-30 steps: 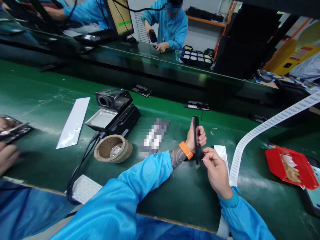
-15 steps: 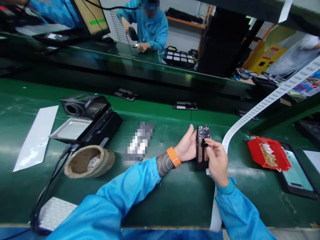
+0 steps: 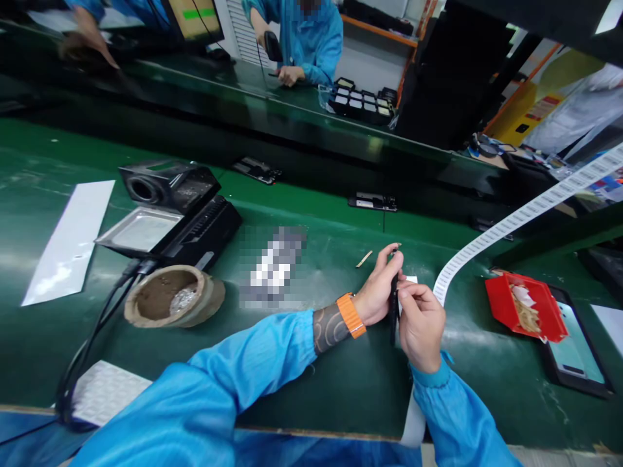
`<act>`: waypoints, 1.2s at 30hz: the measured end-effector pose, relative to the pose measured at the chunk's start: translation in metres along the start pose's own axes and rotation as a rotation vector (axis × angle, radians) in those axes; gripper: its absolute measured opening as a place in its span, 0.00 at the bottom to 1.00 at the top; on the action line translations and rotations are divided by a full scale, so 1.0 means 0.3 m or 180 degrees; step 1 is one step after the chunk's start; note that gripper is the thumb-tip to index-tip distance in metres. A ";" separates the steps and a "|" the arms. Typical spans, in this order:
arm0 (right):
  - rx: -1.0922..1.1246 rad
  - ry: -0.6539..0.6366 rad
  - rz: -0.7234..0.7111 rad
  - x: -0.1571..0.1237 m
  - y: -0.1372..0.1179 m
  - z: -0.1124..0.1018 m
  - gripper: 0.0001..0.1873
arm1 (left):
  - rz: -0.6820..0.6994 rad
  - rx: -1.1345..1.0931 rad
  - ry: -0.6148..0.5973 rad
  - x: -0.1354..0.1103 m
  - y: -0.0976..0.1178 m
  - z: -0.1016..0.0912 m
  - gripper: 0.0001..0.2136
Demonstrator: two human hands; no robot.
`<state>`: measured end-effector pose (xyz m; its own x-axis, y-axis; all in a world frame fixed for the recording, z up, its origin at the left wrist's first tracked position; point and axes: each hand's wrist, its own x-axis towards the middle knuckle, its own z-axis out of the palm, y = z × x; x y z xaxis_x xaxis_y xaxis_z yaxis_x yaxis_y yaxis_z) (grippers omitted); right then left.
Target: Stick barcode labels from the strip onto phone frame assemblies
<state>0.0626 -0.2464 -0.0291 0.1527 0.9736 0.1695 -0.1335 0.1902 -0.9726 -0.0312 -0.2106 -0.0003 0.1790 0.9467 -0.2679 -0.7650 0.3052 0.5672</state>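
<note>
My left hand [image 3: 382, 288] grips a thin black phone body [image 3: 393, 305], held on edge above the green belt so only its narrow side shows. My right hand [image 3: 421, 318] is closed against the phone's right face, fingers pinched near a small white label [image 3: 407, 281]; what the fingertips hold is too small to name. Both sleeves are blue, and an orange strap [image 3: 350, 314] is on my left wrist. A long white label strip [image 3: 516, 220] runs from the upper right down to just right of my hands.
A black device with a metal tray [image 3: 170, 214] and a brown round holder [image 3: 172, 297] stand at left. A red bin [image 3: 525, 305] and a phone panel [image 3: 577, 347] lie at right. Phone parts [image 3: 372, 202] rest on the far belt. A person in blue [image 3: 302, 39] works opposite.
The phone body, face-up half a second ago, has turned back onto its edge between my hands. My right fingers stay pinched at its upper side. The view shifted slightly.
</note>
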 end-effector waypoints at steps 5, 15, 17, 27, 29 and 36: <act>0.0158 0.0033 0.0079 -0.008 -0.017 0.001 0.06 | 0.0143 0.0313 0.0144 -0.007 -0.002 0.002 0.27; 0.0011 0.0096 0.0129 -0.017 -0.023 0.006 0.09 | 0.0416 0.0747 0.0307 -0.029 0.009 0.020 0.27; -0.0006 0.0084 0.0104 -0.017 -0.022 0.007 0.09 | 0.0467 0.0743 0.0334 -0.028 0.007 0.020 0.28; -0.0701 0.0019 -0.0482 -0.036 -0.043 0.031 0.08 | 0.0783 0.1118 0.0582 -0.059 -0.004 0.023 0.30; -0.0878 -0.0046 -0.0604 -0.036 -0.045 0.035 0.06 | 0.0870 0.1144 0.0675 -0.058 -0.004 0.018 0.32; -0.0928 0.0047 -0.0597 -0.013 -0.038 0.008 0.16 | 0.0867 0.0712 0.0295 -0.025 0.022 0.007 0.32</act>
<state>0.0612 -0.2520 -0.0183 0.1624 0.9228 0.3494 0.1834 0.3197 -0.9296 -0.0362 -0.2154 0.0070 -0.0775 0.9861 -0.1472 -0.6206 0.0678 0.7812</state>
